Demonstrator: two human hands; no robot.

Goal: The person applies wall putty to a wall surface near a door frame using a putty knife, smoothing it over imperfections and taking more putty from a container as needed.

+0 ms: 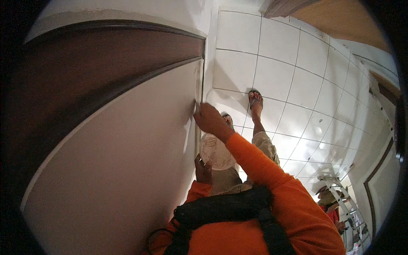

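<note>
My right hand (212,121) is closed on a small, thin, pale flat piece (197,106), mostly hidden by the fingers. It meets the edge of a large smooth white panel (140,123) on my left. Just below, my left hand (203,171) grips the rim of a round, shallow, off-white dish (216,154) with brownish smears on its surface. The dish is beside the panel, above my legs. A brighter whitish patch (187,131) shows on the panel near my right hand.
A dark brown band (110,59) runs along the panel's far side. White tiles (276,76) cover the floor, where my sandalled foot (255,97) stands. At the lower right are a metal ladder (346,199) and another person (329,202). A brown wooden piece (344,21) stands at the far right.
</note>
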